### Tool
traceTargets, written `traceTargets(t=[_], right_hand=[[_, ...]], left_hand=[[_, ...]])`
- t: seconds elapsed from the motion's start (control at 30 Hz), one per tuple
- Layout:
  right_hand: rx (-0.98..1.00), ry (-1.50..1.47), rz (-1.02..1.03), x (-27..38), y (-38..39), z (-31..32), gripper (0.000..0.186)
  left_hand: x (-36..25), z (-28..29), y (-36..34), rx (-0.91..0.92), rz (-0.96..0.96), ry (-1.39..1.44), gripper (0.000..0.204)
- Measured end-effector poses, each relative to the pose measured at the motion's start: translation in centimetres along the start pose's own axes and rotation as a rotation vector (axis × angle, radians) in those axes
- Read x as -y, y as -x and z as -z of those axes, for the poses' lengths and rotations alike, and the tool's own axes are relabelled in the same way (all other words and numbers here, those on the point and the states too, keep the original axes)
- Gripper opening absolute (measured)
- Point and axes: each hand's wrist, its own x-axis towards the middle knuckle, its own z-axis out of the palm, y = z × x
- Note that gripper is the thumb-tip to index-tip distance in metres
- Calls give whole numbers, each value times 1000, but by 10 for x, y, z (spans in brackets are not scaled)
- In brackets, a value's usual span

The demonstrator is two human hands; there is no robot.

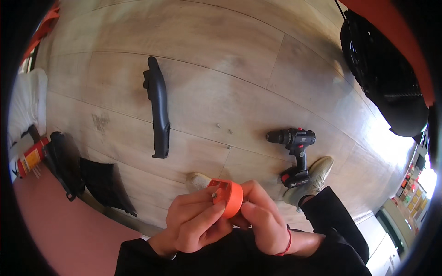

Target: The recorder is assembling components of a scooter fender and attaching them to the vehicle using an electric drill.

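Note:
Both my hands are held close to my body, with a rounded orange plastic part (235,198) between them. My left hand (195,223) grips it from the left, thumb and fingers closed on its open side. A small metal piece, like a screw or nut (214,195), shows inside that side by the fingertips. My right hand (267,221) is closed at the part's right side, thumb and forefinger pinched together against it. Whether those fingertips also hold something tiny cannot be made out. A red string circles my right wrist.
A black cordless drill (297,149) lies by my shoe (321,172). Farther left lies a long black plastic piece (159,108). Several small bits (230,132) dot the floor. Black panels (103,181) and a red-yellow package (33,156) are at left; a large black-and-orange object (382,73) stands at right.

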Motion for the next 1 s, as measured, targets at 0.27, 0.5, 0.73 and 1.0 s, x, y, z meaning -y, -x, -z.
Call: traceTargets(t=[0.27,0.5,0.73,1.0], right_hand=[[-188,806,675,-2,-10,4,12],[94,-58,-230,24,-18,7,30],[-136,490,470,-10,-16,5,20],[57,-130,-211,20,-20,8,34]], left_hand=[[0,0,-2,16,37,0,53],[4,2,0,24,25,-72,53],[2,-2,-1,69,77,-71,48],[7,-4,9,-10,84,-54,52]])
